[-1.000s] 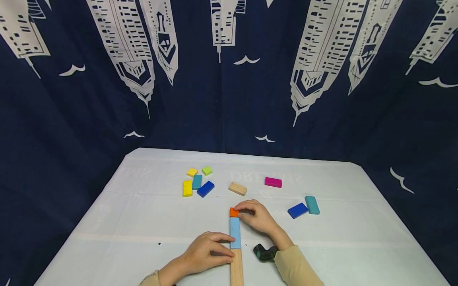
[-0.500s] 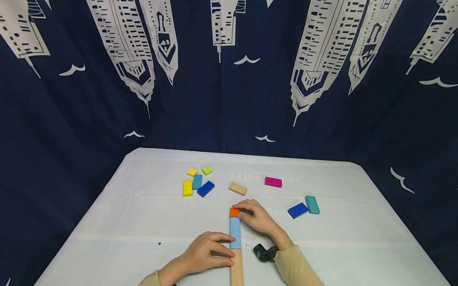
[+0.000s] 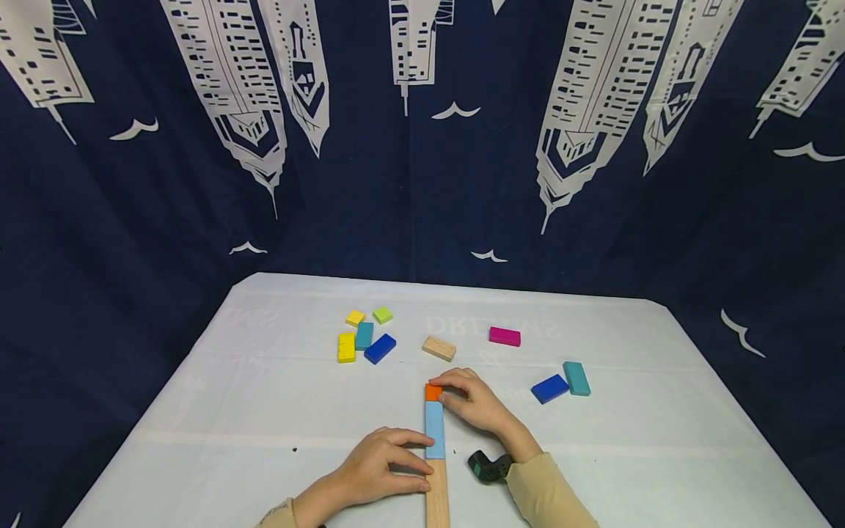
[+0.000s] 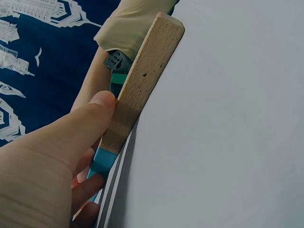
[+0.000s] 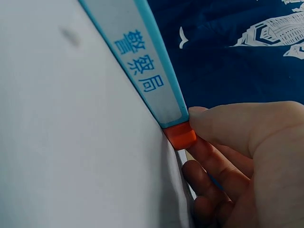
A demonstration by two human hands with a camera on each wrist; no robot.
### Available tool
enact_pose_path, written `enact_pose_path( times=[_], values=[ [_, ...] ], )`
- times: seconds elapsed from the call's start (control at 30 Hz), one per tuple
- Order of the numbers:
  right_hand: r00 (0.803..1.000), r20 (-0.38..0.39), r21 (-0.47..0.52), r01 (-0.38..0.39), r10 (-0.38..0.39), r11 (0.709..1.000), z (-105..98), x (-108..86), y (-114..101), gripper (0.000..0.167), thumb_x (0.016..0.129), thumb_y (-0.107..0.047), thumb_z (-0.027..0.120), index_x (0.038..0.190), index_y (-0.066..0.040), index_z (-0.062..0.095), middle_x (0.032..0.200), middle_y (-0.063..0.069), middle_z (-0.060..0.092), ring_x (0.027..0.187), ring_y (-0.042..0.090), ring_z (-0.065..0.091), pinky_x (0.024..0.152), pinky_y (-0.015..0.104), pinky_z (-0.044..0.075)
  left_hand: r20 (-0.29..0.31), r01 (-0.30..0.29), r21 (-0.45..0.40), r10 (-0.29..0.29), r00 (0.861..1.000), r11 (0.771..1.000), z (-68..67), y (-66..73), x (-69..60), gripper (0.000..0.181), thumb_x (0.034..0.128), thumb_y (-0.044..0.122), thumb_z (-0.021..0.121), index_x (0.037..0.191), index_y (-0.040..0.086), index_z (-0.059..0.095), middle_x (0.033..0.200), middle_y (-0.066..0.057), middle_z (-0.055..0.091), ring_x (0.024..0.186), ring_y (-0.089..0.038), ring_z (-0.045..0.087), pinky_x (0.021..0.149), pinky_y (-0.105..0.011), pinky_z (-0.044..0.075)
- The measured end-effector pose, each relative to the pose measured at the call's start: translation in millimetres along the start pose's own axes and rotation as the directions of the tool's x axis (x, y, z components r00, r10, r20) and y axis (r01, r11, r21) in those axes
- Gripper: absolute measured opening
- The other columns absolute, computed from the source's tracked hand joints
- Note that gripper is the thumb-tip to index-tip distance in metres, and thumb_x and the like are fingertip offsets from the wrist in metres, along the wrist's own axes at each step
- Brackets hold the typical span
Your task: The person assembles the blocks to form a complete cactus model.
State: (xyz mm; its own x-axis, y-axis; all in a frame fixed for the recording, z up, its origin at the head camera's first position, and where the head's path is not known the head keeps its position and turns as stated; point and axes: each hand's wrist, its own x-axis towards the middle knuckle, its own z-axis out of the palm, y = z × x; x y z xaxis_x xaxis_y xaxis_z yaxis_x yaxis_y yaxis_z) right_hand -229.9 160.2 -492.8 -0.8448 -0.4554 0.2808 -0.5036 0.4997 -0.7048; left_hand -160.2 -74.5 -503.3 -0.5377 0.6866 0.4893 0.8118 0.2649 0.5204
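Note:
A line of three blocks runs away from the table's near edge: a long plain wooden block (image 3: 436,495), a light blue block (image 3: 434,429) and a small orange block (image 3: 432,392) at the far end. From the left, the left hand (image 3: 379,469) rests its fingertips on the blue and wooden blocks; the left wrist view shows its thumb against the wooden block (image 4: 142,80). The right hand (image 3: 478,403) pinches the orange block between thumb and fingers. In the right wrist view, blue lettering marks the light blue block (image 5: 142,66), which meets the orange block (image 5: 180,136).
Behind the line lie a wooden piece (image 3: 439,348) and a magenta block (image 3: 505,336). Yellow, teal, blue and green blocks gather at the back left. A blue block (image 3: 550,389) and a teal block (image 3: 576,378) lie at the right. A dark curtain (image 3: 409,183) hangs behind the table.

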Motion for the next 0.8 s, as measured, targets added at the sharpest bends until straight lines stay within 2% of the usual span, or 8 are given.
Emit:
enact_pose_path(
  times=[0.13,0.53,0.8],
  values=[
    [1.000,-0.009,0.000,0.001,-0.001,1.000,0.5,0.1,0.3,0.025,0.088,-0.012,0.063,0.112,-0.014,0.068,0.111,-0.002,0.062,0.107,0.021,0.052,0.093,0.045,0.041,-0.009,-0.017,0.007,0.017,1.000,1.000,0.1,0.0,-0.1,0.019,0.0832,0.038,0.070,0.095,0.025,0.076,0.117,0.005,0.063,0.108,-0.007,0.057,0.088,-0.028,0.045],
    [1.000,-0.008,0.004,-0.022,0.023,1.000,-0.3,-0.5,-3.0,0.027,0.086,-0.012,0.064,0.112,-0.015,0.068,0.111,-0.004,0.063,0.107,0.018,0.052,0.094,0.045,0.041,-0.006,-0.012,0.016,0.012,1.000,1.000,1.2,-2.1,-0.2,0.020,0.0831,0.040,0.069,0.095,0.025,0.076,0.118,0.006,0.062,0.109,-0.005,0.055,0.088,-0.027,0.044],
    [0.997,0.021,0.001,-0.079,0.079,0.997,-4.7,0.3,-6.9,0.033,0.084,-0.026,0.070,0.115,-0.015,0.066,0.113,-0.005,0.061,0.108,0.018,0.052,0.095,0.044,0.041,-0.012,-0.025,0.030,0.025,1.000,0.999,0.0,-0.8,-0.5,0.019,0.0830,0.039,0.070,0.095,0.025,0.076,0.117,0.006,0.063,0.109,-0.006,0.056,0.088,-0.028,0.045]
  ],
)
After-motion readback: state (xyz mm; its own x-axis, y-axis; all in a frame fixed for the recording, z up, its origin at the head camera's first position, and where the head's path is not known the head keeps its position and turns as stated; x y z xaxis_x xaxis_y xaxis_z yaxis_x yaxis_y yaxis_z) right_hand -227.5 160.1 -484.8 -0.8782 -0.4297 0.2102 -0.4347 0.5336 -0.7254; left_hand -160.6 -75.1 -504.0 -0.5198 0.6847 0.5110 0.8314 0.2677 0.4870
